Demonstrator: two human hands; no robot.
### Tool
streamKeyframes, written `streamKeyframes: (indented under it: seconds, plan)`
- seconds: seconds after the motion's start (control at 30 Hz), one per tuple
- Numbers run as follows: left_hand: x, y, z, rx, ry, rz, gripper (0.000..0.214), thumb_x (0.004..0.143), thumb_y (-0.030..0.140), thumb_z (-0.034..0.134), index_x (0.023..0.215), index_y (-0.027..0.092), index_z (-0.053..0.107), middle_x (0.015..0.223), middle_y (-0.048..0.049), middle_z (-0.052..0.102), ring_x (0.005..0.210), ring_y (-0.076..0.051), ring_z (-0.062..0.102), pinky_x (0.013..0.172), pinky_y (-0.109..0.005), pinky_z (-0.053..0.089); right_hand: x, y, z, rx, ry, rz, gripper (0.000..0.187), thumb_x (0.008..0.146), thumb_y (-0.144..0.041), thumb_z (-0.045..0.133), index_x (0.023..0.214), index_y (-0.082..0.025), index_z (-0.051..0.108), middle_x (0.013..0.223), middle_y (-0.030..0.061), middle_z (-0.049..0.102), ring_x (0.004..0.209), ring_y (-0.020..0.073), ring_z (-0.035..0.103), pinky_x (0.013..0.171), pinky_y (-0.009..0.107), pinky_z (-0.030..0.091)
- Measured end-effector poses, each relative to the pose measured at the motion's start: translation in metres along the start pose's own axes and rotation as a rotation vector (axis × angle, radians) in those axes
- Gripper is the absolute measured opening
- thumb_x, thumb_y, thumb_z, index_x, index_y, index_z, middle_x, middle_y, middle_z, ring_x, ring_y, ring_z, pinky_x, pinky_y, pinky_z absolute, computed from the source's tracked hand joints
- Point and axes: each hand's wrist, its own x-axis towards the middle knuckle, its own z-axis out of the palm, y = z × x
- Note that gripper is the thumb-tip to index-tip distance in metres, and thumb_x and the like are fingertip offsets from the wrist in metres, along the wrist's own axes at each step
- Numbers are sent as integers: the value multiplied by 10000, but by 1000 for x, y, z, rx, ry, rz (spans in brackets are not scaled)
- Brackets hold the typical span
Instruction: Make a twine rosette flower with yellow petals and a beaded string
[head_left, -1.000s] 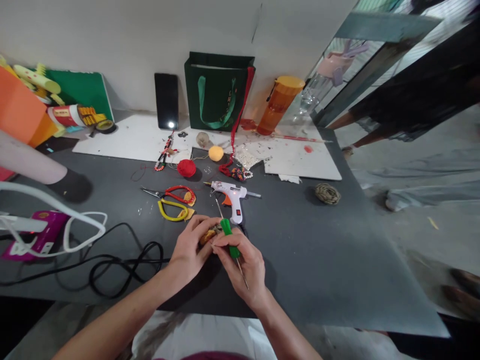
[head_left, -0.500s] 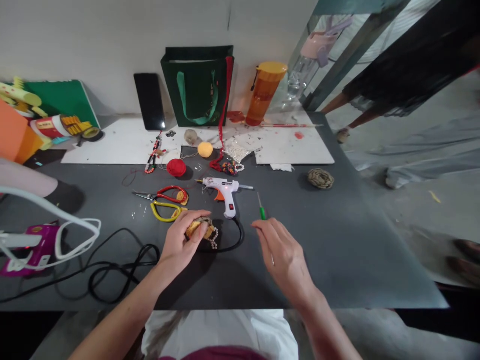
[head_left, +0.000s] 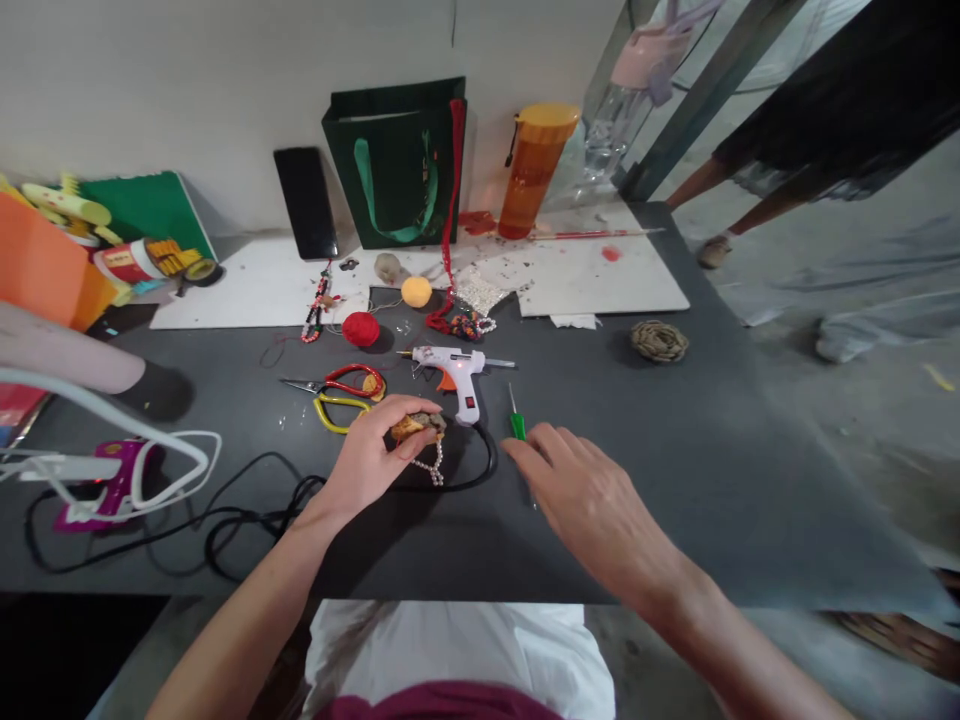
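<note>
My left hand [head_left: 375, 450] pinches a small yellow and grey-brown craft piece [head_left: 417, 426] between thumb and fingers. A string of pale beads [head_left: 433, 466] dangles from it above the table. My right hand [head_left: 585, 490] is closed at a slim metal tool with a green grip [head_left: 518, 426]; its thin tip points away from me, and its lower end shows beneath the hand. Beyond both hands lies a white glue gun [head_left: 459, 375] with an orange trigger. Scissors [head_left: 341, 392] with red and yellow handles lie beside my left hand.
Black cables [head_left: 262, 520] loop at left near a purple device [head_left: 112, 490]. Red yarn [head_left: 361, 329], a yellow ball [head_left: 416, 291] and a coiled brown piece [head_left: 660, 341] lie farther back. Behind stand a phone [head_left: 306, 203], green bag [head_left: 394, 165] and orange bottle [head_left: 536, 170]. A person [head_left: 810, 130] stands at right.
The view has shifted slightly. My left hand keeps the craft piece and has risen a little. The green-gripped tool has shifted slightly left relative to the glue gun, and my right hand has turned.
</note>
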Motion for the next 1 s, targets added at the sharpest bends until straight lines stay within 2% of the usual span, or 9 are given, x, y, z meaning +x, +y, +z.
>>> streamKeyframes:
  seconds: [0.07,0.13,0.23,0.33,0.5,0.7,0.87,0.93,1.0]
  plan:
    - [4,0,-4,-22,-54,7,192,855,225,631,1039,211,685,1032,-68,714,942,-193,665,846,-309,513,3,-19,6,181,91,-19,215,923,-56,442,930,-154,633,759,46,596,670,176,575,603,285,424]
    - [9,-1,-7,-33,-103,4,198,853,253,641,1040,209,691,1037,-68,716,952,-200,661,859,-320,509,10,-42,18,275,122,-36,192,951,-108,452,896,-159,629,723,27,613,627,166,594,561,274,422]
    - [17,-5,-9,-36,-156,-5,216,843,281,653,1042,211,698,1060,-61,714,971,-207,657,900,-336,495,28,-71,37,217,154,29,132,924,-115,511,891,-159,631,753,32,658,580,167,618,501,274,401]
    - [23,-8,-9,-67,-178,-23,228,837,273,651,1045,197,701,1059,-66,710,962,-208,660,899,-340,495,46,-86,48,125,73,103,152,876,-47,527,908,-144,640,799,64,699,600,179,656,490,268,407]
    - [27,-16,-10,-162,-207,-58,272,829,278,650,1075,175,702,1069,-87,703,968,-215,663,895,-342,495,65,-92,53,105,-72,156,197,884,-36,498,914,-131,668,827,103,724,666,191,694,517,251,448]
    - [28,-21,-11,-236,-215,-68,289,823,282,647,1085,176,706,1106,-89,704,998,-218,661,902,-336,497,76,-97,58,110,-118,152,242,887,-31,478,933,-136,690,835,114,733,694,218,714,538,267,492]
    - [28,-20,-11,-227,-195,-57,287,825,295,633,1074,170,700,1091,-78,727,983,-219,673,888,-327,505,78,-99,53,121,-144,166,250,859,8,477,946,-106,682,836,140,727,667,227,711,525,276,501]
    - [28,-21,-11,-212,-182,-62,293,832,301,616,1079,165,698,1081,-75,735,976,-221,677,884,-327,505,73,-97,50,122,-141,158,231,860,2,482,941,-110,669,850,137,719,700,227,706,567,283,516]
    - [27,-21,-10,-186,-163,-70,299,837,308,603,1084,172,701,1082,-65,741,984,-227,676,889,-331,501,65,-91,47,214,-81,146,182,870,-30,497,883,-130,648,886,128,703,762,222,692,645,295,527]
